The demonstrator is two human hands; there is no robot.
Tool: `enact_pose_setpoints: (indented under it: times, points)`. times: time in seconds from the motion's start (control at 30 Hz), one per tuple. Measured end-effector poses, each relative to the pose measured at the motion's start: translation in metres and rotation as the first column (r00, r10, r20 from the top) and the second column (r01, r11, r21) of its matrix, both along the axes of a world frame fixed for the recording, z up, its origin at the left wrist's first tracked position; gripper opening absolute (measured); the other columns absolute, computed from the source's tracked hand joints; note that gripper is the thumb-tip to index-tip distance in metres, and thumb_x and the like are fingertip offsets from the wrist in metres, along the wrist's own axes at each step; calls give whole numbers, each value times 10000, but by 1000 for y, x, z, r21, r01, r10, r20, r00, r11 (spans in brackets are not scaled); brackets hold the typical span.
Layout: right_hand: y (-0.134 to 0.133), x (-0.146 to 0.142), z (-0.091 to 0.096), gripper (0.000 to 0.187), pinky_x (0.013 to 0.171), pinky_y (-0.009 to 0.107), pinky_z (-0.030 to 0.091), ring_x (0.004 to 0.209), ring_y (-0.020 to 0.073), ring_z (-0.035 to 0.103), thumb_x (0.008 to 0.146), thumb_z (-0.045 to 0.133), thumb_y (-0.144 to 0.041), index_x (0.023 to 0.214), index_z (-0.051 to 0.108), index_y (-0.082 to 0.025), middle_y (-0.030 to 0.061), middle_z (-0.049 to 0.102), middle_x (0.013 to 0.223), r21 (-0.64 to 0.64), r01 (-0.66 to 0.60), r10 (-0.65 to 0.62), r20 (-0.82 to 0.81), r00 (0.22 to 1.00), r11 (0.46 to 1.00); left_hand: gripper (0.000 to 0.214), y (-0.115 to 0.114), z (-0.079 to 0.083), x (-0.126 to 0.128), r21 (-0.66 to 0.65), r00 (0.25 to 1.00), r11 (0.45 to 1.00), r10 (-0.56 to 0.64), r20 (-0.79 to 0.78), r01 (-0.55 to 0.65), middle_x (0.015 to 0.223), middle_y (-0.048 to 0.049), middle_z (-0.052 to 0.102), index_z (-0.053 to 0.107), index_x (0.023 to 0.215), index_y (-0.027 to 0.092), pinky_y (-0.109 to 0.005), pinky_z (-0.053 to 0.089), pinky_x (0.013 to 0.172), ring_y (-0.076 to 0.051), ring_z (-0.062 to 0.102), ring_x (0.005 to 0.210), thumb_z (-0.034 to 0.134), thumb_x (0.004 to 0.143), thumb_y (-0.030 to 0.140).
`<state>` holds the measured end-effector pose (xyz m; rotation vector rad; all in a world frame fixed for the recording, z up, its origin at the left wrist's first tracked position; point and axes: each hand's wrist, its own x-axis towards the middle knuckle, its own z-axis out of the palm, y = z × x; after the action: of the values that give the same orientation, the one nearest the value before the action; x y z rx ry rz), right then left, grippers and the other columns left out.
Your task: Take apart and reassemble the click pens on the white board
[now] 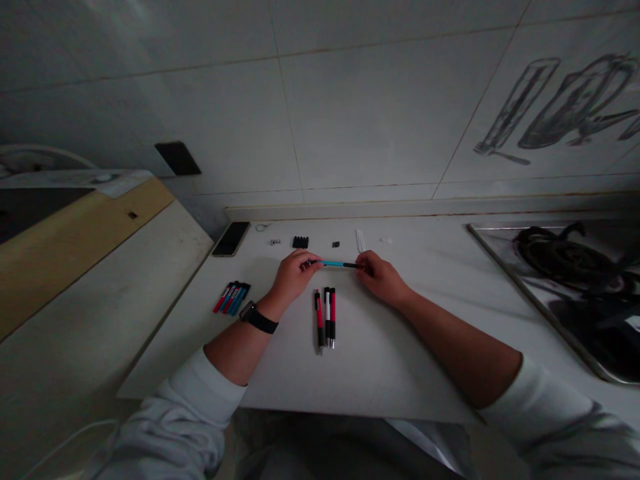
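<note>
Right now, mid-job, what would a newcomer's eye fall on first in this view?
Probably the blue-and-black pen, spanning the gap between the left grip and the right grip at the centre. Just below it, three pens, two red and one white, lie on the white worktop. At far right, the dark stove burner contrasts with that worktop.

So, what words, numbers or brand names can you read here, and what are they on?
None can be read.
Red and blue pen barrels: pale marks, too small to read.
Pen in both hands and three pens below it: no readable writing.
Phone and watch: dark, no readable text.
White patch by the stove: too blurred.
Wall drawings: no letters I can make out.
</note>
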<state>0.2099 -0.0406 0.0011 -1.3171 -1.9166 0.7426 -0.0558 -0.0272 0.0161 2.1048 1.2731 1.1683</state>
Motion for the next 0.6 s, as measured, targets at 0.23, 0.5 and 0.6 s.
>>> enact_pose_setpoints:
  times: [0.23, 0.5, 0.6]
  points:
    - [-1, 0, 5, 190, 654, 281, 414, 679, 157, 564, 932, 527, -373, 976, 613, -210, 17, 653, 784, -16, -15, 16, 37, 999, 1000, 118, -1, 1, 1, 9, 1000, 1000, -2, 13, 2, 917, -34, 678, 744, 926, 193, -269, 487, 733, -147, 614, 816, 689, 896, 293]
    - [1, 0, 4, 199, 692, 286, 427, 700, 162, 588, 939, 503, -360, 965, 633, -212, 20, 675, 791, -34, -17, 18, 35, 999, 999, 108, 2, -3, 0, 13, 1000, 1000, 1, -4, -1, 894, -29, 677, 751, 921, 200, -265, 477, 696, -142, 602, 784, 698, 893, 290]
    - [3, 2, 0, 193, 679, 283, 443, 702, 165, 594, 909, 544, -376, 999, 616, -221, 10, 664, 789, -60, 10, -14, -71, 997, 998, 106, 4, -6, -1, 0, 1000, 1000, 5, -11, -5, 900, -29, 685, 753, 930, 204, -270, 483, 700, -146, 606, 787, 696, 893, 285]
